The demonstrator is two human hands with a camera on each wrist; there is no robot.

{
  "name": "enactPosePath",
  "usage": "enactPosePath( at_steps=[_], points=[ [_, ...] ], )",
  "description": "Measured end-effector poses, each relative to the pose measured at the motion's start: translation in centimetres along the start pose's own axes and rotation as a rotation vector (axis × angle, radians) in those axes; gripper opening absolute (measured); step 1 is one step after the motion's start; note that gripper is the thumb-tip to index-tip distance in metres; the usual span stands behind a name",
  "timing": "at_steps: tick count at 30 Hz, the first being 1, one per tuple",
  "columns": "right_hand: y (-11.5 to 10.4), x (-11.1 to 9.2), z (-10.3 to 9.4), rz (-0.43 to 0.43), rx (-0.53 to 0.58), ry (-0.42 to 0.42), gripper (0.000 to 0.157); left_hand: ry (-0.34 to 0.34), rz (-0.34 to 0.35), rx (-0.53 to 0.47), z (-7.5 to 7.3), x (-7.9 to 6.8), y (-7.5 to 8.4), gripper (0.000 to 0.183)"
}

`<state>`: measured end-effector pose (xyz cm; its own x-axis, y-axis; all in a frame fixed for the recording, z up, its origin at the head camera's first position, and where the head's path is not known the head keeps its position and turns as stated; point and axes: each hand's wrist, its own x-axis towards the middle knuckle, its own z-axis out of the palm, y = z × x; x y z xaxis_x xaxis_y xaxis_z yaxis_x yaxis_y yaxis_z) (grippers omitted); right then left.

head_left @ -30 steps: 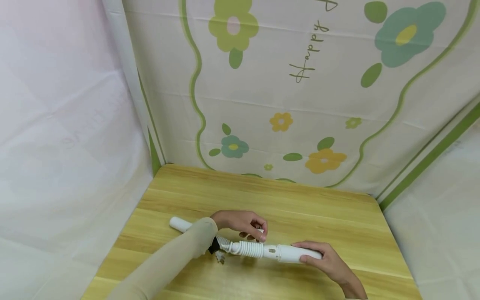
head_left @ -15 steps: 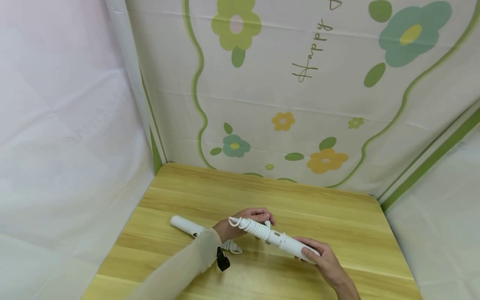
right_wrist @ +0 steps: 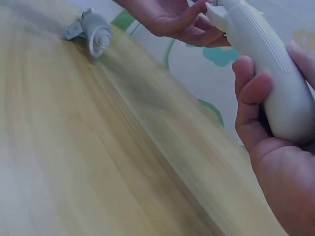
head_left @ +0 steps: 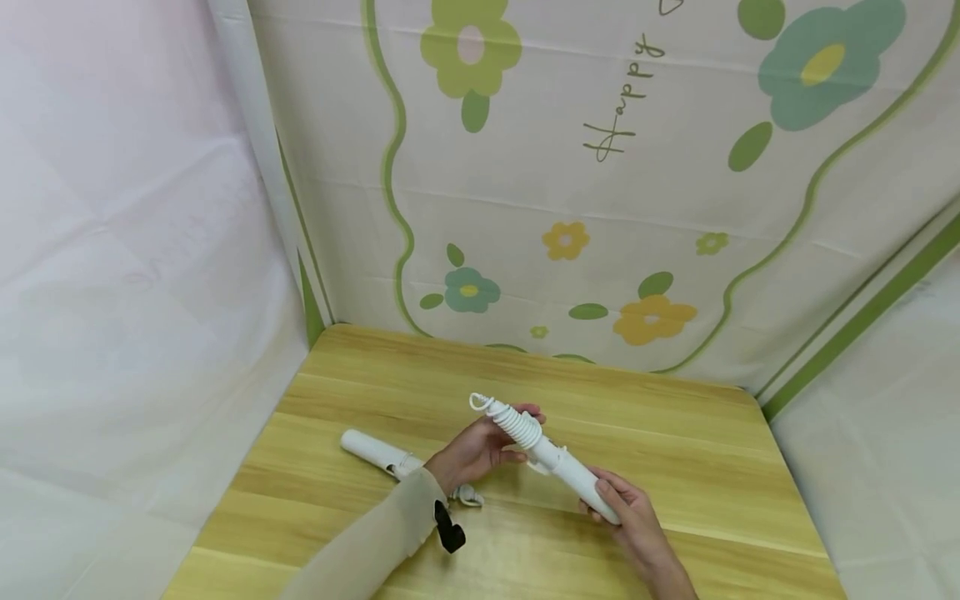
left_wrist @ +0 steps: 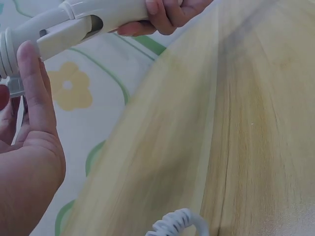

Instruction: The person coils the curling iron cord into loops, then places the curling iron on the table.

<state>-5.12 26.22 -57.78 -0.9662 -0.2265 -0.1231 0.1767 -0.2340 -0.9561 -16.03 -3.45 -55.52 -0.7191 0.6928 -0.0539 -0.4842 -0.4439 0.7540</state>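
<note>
My right hand (head_left: 626, 508) grips the handle end of a white curling iron (head_left: 577, 479), which is held tilted above the table. A white cord (head_left: 519, 425) is wound tightly around its other end, with a small loop sticking out at the tip. My left hand (head_left: 476, 450) is beside the wound part, partly behind it. In the left wrist view, one straight finger (left_wrist: 30, 59) touches the iron near its lever (left_wrist: 66, 38) and the coils. A second white tube-shaped tool (head_left: 371, 447) lies on the table, partly hidden by my left sleeve.
The coiled cord and plug (right_wrist: 96, 34) of the second tool rest on the wooden table (head_left: 637, 425). A black strap piece (head_left: 450, 529) hangs at my left cuff. A flowered cloth (head_left: 510, 192) rises behind the table, with white cloth (head_left: 135, 250) at the left.
The curling iron has been lifted and tilted, its cord end swinging up and away while the right hand holds it. My left hand has turned palm toward the iron, uncovering more of the second tool.
</note>
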Motion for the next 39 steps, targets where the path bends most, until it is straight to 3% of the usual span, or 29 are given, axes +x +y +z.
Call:
enactPosePath(
  at_steps=[4,8,15,19,25,31,34,39],
  points=[
    [0.3,0.2,0.8,-0.001,0.052,0.069,0.034,-0.016,0.031,-0.031,-0.2,-0.1,-0.3,0.059],
    [0.6,0.3,1.3,0.013,0.089,0.138,0.031,0.004,0.036,-0.014,-0.4,-0.1,-0.5,0.064],
    [1.0,0.0,1.6,0.028,0.143,0.116,0.037,0.089,0.062,0.079,-0.5,0.0,-1.0,0.066],
    [0.9,0.0,2.0,0.030,0.111,0.143,0.032,0.161,0.068,0.125,-0.3,0.2,-1.2,0.058],
    [0.8,0.2,2.7,0.009,-0.089,0.252,0.050,0.294,0.052,0.224,0.2,1.1,-1.6,0.053],
    [1.5,0.4,3.1,-0.168,-0.323,0.254,0.066,0.459,0.053,0.377,1.4,2.6,-2.2,0.053],
    [1.9,0.3,3.1,-0.205,-0.400,0.262,0.069,0.537,0.060,0.528,2.2,3.6,-2.5,0.045],
    [2.5,0.1,3.1,-0.236,-0.626,0.378,0.065,0.622,0.057,0.851,3.2,5.1,-2.9,0.039]
  ],
)
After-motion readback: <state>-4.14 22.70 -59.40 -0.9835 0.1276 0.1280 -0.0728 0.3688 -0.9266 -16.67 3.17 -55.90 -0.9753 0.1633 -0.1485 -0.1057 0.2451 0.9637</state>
